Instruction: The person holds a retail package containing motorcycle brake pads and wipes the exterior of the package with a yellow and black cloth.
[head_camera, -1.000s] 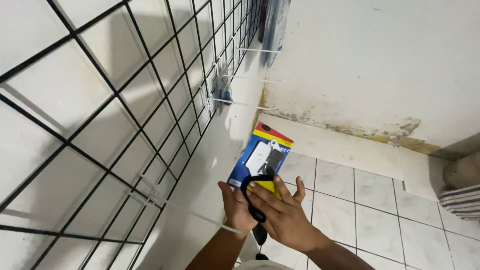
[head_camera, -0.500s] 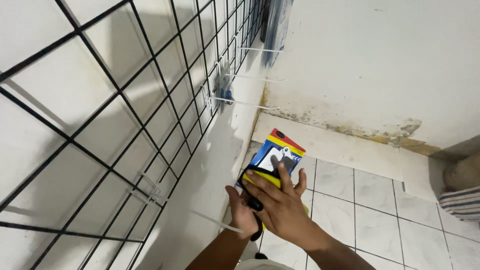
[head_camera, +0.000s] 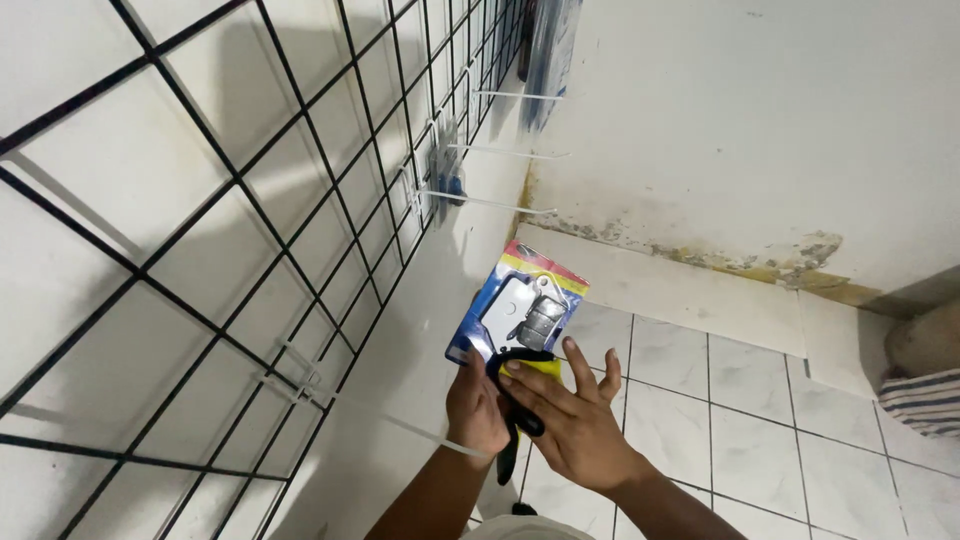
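Observation:
A blue, yellow and red blister pack with a grey device inside is held up near a black wire grid panel on the wall. My left hand grips the pack's lower left edge. My right hand lies over its lower part, fingers spread, with a black loop and strap running under the fingers and hanging down. A white display hook sticks out from the grid just left of my left hand.
Several white hooks jut from the grid farther up, one with a small blue item. White floor tiles lie below; a stained white wall stands to the right. A striped cloth bundle sits at the right edge.
Both hands and the pack shifted slightly rightward, then back left and lower, staying beside the nearest white hook. The grip on the pack stays the same.

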